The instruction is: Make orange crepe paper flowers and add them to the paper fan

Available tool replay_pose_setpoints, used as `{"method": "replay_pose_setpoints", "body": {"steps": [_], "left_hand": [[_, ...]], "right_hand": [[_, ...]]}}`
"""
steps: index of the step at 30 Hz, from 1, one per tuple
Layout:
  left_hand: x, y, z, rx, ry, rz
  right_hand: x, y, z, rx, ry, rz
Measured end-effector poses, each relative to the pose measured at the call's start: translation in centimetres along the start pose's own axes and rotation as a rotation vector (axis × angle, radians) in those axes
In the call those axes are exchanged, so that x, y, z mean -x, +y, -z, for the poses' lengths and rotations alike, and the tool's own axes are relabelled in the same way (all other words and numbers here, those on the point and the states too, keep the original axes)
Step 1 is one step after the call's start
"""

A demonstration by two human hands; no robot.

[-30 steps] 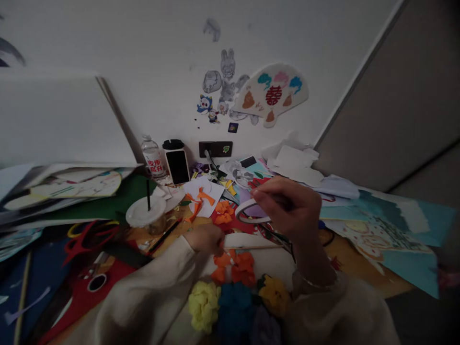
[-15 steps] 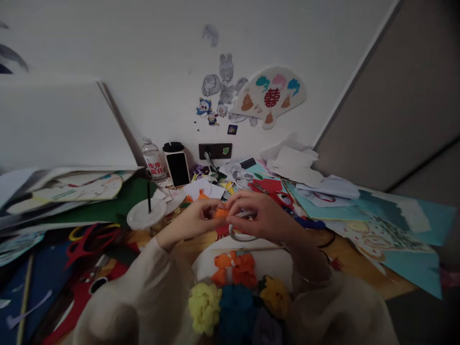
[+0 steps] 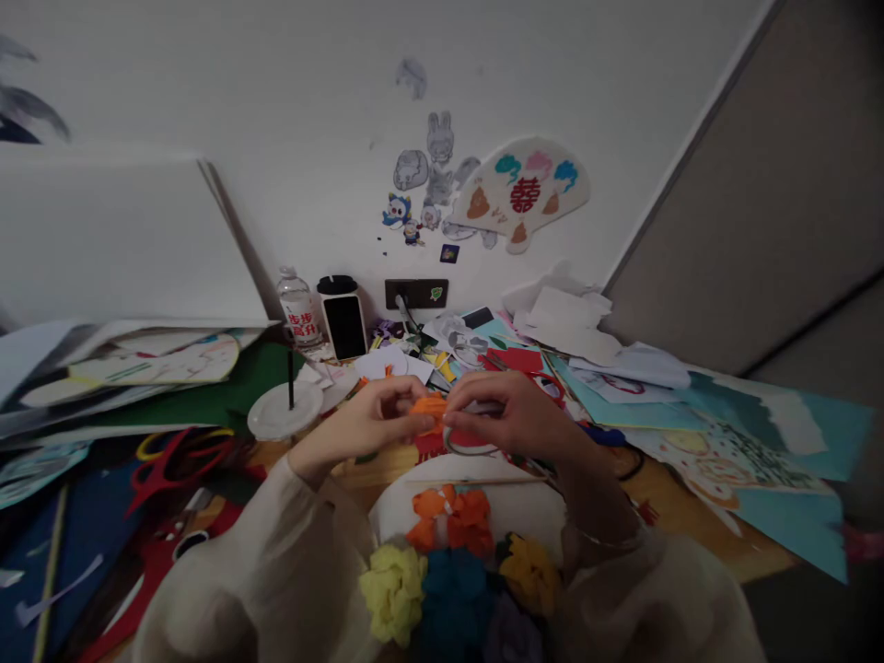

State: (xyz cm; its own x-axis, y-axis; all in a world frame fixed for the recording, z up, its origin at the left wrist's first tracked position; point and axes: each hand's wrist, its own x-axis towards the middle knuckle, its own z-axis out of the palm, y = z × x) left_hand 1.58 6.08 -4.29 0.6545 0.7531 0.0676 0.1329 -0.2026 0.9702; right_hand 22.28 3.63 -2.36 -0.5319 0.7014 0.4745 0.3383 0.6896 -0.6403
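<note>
Between my two hands is a crumpled orange paper piece [image 3: 429, 407]. My left hand [image 3: 366, 422] pinches it from the left with thumb and fingers. On the other side, my right hand [image 3: 521, 416] is closed around a pale ring that looks like a tape roll [image 3: 472, 450], its fingertips at the orange paper's edge. Below them lies a white rounded board [image 3: 395, 486] with orange paper flowers [image 3: 470, 517]. Nearer to me are a pale yellow flower [image 3: 393, 589], a blue flower [image 3: 456, 594], a golden flower [image 3: 530, 573] and a dim purple flower [image 3: 515, 635].
Red-handled scissors [image 3: 180, 460] lie on the left, near a clear lidded cup [image 3: 284, 410] with a black straw. Behind stand a bottle [image 3: 298, 313] and a phone [image 3: 344, 327]. Paper scraps [image 3: 401, 362] and painted blue sheets [image 3: 760, 414] cover the back and right. A wall closes off the rear.
The fingers of both hands have shifted slightly around the orange paper, and more of it shows. The pale ring has tilted flatter under my right hand. The view has moved a little.
</note>
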Motion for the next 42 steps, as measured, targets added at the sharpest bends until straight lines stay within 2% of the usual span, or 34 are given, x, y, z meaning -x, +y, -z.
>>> {"method": "replay_pose_setpoints", "body": {"steps": [5,9,14,16,18,21,24,26,29,31,38,42], "left_hand": [[0.3,-0.4,1.5,0.098,0.064,-0.062],[0.2,-0.8,2.0,0.211,0.145,-0.114],[-0.6,-1.4,1.7,0.351,0.255,-0.104],[-1.2,-1.9,1.3,0.447,0.340,-0.097],[-1.8,-2.5,0.7,0.502,0.367,-0.057],[-2.1,-2.8,-0.4,0.479,0.244,-0.003],[-1.9,-2.5,-1.7,0.410,0.199,-0.089],[-1.6,-2.1,-2.4,0.372,0.267,-0.160],[-1.2,-1.6,-3.0,0.354,0.437,-0.247],[-1.1,-1.4,-3.0,0.357,0.496,-0.283],[-0.8,-1.1,-3.4,0.347,0.472,-0.254],[-0.6,-1.1,-3.1,0.343,0.515,-0.291]], "right_hand": [[-0.1,0.0,0.2,-0.019,0.023,0.031],[-0.1,0.1,0.3,-0.044,0.031,0.049],[-0.1,0.1,0.1,-0.060,0.059,0.040],[-0.1,0.1,0.0,-0.059,0.093,0.026],[0.0,0.2,0.0,-0.050,0.149,0.013],[0.0,0.2,-0.1,-0.040,0.224,-0.003],[0.0,0.2,-0.1,-0.046,0.250,-0.028],[0.0,0.1,-0.2,-0.056,0.246,-0.045],[0.0,0.0,-0.4,-0.073,0.235,-0.065],[0.0,0.0,-0.5,-0.078,0.228,-0.070],[0.0,0.0,-0.8,-0.113,0.180,-0.050],[0.0,0.0,-0.7,-0.131,0.191,-0.053]]}}
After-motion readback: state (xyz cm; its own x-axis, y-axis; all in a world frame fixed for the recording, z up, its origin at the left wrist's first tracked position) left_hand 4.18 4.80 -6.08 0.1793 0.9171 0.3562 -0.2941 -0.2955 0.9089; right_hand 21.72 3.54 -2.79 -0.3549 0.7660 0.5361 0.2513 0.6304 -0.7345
